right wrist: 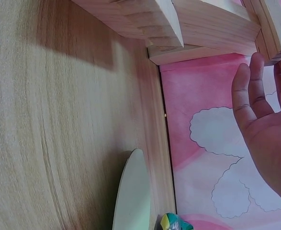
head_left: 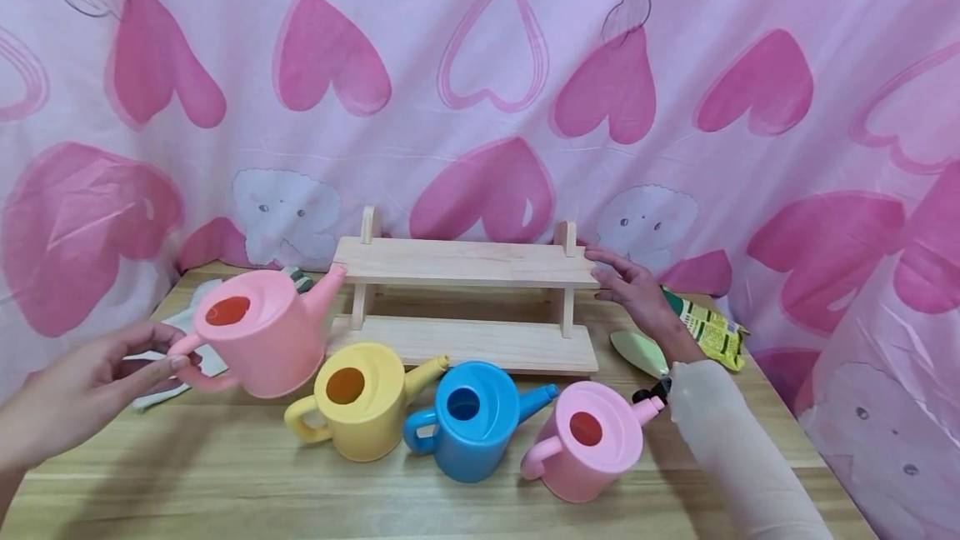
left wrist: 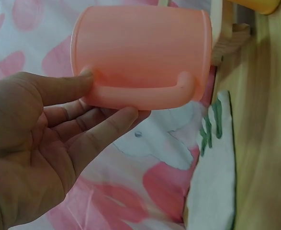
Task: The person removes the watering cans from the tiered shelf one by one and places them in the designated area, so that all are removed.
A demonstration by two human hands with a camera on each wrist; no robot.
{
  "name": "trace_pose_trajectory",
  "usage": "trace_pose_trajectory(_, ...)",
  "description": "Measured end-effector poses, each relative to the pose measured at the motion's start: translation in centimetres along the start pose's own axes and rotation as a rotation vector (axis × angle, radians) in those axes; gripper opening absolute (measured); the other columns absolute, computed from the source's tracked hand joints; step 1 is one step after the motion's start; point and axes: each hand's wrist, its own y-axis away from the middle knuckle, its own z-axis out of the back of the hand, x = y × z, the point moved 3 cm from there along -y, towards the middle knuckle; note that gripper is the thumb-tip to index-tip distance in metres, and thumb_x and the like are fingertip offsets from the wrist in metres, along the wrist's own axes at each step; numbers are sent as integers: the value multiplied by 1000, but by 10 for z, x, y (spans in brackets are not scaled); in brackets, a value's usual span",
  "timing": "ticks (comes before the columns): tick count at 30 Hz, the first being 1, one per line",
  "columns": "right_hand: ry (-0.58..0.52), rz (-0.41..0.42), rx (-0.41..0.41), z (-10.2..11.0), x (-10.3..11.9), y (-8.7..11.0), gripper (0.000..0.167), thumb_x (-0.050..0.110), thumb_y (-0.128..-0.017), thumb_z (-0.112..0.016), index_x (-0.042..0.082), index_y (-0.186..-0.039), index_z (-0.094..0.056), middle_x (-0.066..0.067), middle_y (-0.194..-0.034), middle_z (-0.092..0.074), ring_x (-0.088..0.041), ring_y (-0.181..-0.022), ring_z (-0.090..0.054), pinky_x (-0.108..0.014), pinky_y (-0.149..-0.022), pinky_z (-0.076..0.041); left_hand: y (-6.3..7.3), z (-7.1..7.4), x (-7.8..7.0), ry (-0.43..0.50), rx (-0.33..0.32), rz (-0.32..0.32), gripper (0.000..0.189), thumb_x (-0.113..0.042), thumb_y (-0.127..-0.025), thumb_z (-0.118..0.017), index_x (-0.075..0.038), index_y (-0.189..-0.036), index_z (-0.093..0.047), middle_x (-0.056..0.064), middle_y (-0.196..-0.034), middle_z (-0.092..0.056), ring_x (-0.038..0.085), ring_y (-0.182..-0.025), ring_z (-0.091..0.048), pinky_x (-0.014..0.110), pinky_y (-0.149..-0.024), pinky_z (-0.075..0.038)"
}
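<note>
My left hand (head_left: 112,386) pinches the handle of a salmon-pink watering can (head_left: 262,336), held above the table at the left with its spout pointing right. In the left wrist view, the thumb and fingers meet at one end of that handle (left wrist: 140,96). A two-tier wooden shelf (head_left: 465,263) stands at the back. At the right end of its upper board, my right hand (head_left: 637,294) touches the wood with fairly straight fingers. Along the front stand a yellow watering can (head_left: 367,415), a blue watering can (head_left: 472,432) and a pink watering can (head_left: 588,448).
Right of the shelf lie a pale green oval object (head_left: 637,352), a small black item (head_left: 651,392) and a green-yellow packet (head_left: 712,332). A white cloth with green marks (left wrist: 214,167) lies at the left. Behind the table (head_left: 247,482) hangs a heart-patterned curtain (head_left: 465,148).
</note>
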Motion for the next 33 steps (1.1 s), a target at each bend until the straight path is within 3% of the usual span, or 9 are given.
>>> trace_pose_trajectory(5,-1,2,4,0,1,-1,51,36,-105,-61,14,-150,-53,-3,-164,-35,-21,-126,-57,-30,-90,-57,10,-5,10,48,29,-8,24,6,-100,-61,-6,-120,-64,2,-101,-73,11,-89,-74,16,-73,-56)
trace_pose_trajectory(12,14,-7,-2,1,2,0,51,39,-104,-62,17,-150,-54,-2,-165,-34,-24,-128,-55,-31,-91,-57,18,-12,17,21,19,18,24,2,-97,-68,-13,-116,-69,-3,-103,-73,10,-86,-73,17,-68,-55)
trace_pose_trajectory(18,17,-2,7,1,2,-1,51,40,-104,-62,19,-150,-54,-2,-165,-33,-25,-129,-55,-32,-92,-57,26,-18,26,132,41,-44,29,14,-97,-59,-5,-118,-63,5,-98,-73,15,-87,-75,17,-74,-57)
trace_pose_trajectory(25,28,-12,3,-1,2,1,50,39,-105,-60,18,-150,-54,-3,-165,-34,-25,-128,-54,-32,-92,-57,35,-21,36,140,82,-32,27,13,-98,-58,-2,-119,-63,4,-101,-71,16,-87,-75,17,-73,-55)
trace_pose_trajectory(33,18,-25,-7,-1,1,1,52,41,-104,-62,17,-150,-55,-2,-164,-35,-24,-128,-54,-29,-89,-57,34,-26,38,122,117,-38,23,11,-100,-58,-4,-117,-65,1,-106,-69,15,-86,-73,20,-69,-55)
